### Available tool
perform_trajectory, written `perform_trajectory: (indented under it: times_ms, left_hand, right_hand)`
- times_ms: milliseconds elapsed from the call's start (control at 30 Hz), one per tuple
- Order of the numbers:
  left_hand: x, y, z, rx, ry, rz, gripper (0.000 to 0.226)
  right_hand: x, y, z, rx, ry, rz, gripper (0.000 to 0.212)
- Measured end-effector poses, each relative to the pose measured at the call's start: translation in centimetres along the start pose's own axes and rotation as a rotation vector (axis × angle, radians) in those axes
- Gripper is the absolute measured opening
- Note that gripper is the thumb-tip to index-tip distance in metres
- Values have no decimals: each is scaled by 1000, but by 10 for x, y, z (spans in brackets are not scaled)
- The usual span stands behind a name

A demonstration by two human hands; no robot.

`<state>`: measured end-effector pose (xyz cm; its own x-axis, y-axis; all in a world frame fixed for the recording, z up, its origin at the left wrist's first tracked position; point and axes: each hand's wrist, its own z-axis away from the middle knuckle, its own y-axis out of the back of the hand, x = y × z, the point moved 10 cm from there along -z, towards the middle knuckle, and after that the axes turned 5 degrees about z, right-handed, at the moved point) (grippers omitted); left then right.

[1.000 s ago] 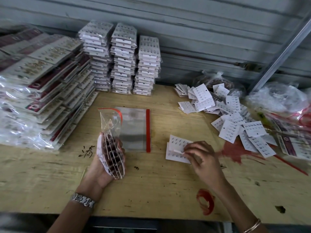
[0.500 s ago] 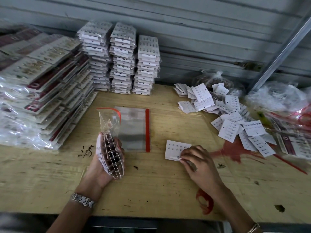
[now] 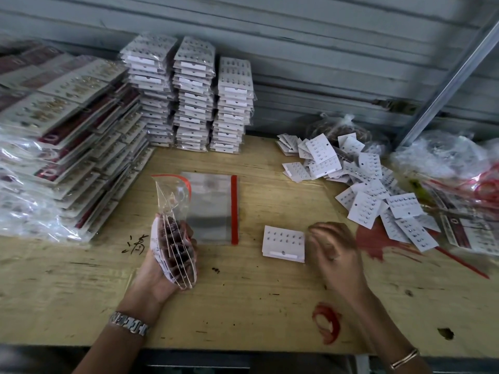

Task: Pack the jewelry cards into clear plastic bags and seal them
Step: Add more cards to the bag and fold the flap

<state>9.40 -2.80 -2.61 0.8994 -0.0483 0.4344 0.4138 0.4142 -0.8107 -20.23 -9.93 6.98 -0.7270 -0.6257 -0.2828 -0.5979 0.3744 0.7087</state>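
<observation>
My left hand (image 3: 164, 268) grips a clear plastic bag (image 3: 172, 203) with a red zip strip. The bag stands upright and holds several white jewelry cards (image 3: 176, 255) fanned in my palm. Beside it, flat clear bags (image 3: 213, 209) with a red edge lie on the wooden table (image 3: 243, 306). A small stack of white cards (image 3: 283, 244) lies flat in the middle. My right hand (image 3: 334, 252) hovers just right of that stack, fingers loosely curled and blurred, holding nothing. A loose heap of cards (image 3: 364, 190) spreads at the right.
Three tall stacks of bagged cards (image 3: 191, 95) stand at the back by the corrugated wall. Larger bagged jewelry packs (image 3: 62, 141) pile up on the left. Crumpled plastic bags and red bands (image 3: 459, 168) sit at the far right. A red ring stain (image 3: 326, 322) marks the table front.
My right hand set the small card stack flat on the table, let go and drew back to the right. My left hand kept the bag still.
</observation>
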Motion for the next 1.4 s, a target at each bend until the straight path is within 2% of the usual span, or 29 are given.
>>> perform_trajectory:
  times_ms: [33,67,133,200,267,300,367,433,500,567,633,700,833,933,1033,1100,1200,1233,1300,1400]
  left_hand:
    - [-8,-12,0,-133,92,119,14]
    - [-16,-18,2,-188,181,176,24]
    - [-3,-15,2,-222,163,117,41]
    - [-5,-18,-2,-290,169,102,41]
    - [-14,-26,2,-386,267,179,37]
    - [-9,-21,-1,-355,234,188,37]
    - [-3,-13,-4,-255,152,145,31]
    - [-1,-2,-7,-145,26,16,14]
    - [6,14,-11,-90,-38,-58,22]
    - [5,9,-12,-149,0,14,23]
    - [-1,-5,-14,-299,45,33,39]
    - [2,-9,-14,-395,57,81,51]
    - [1,-4,-14,-381,56,59,32]
    - [6,7,-17,-231,-13,-15,26]
    - [5,-8,-7,-266,14,56,29]
    - [6,8,-12,-140,-39,8,24]
    - [9,29,-14,27,-151,-57,45]
    - [9,26,-13,-1,-142,-56,39]
    - [3,3,-14,-197,-24,-11,18]
    - [0,-22,-7,-387,112,129,26]
  right_hand:
    - [13,2,-4,-12,-44,51,27]
    - [24,3,-8,-50,-62,128,38]
    - [40,-2,-17,-179,-5,357,62]
    - [57,-14,-21,-379,50,530,92]
    - [79,-22,-19,-553,46,590,123]
    - [90,-25,-19,-626,48,620,129]
    - [109,-27,-20,-722,63,660,119]
    - [121,-25,-25,-761,112,751,98]
    - [135,-23,-29,-825,126,839,97]
    - [145,-24,-32,-868,138,846,94]
    - [154,-25,-33,-913,141,819,88]
    - [158,-22,-35,-891,141,739,85]
    - [160,-19,-36,-854,119,577,85]
    - [160,-17,-38,-826,99,533,88]
    - [154,-9,-42,-749,99,503,85]
    - [144,-2,-47,-697,103,473,81]
    - [124,3,-54,-623,103,419,86]
    - [120,5,-57,-599,63,395,91]
    - [113,9,-60,-538,-78,332,89]
    - [88,4,-58,-483,-167,219,81]
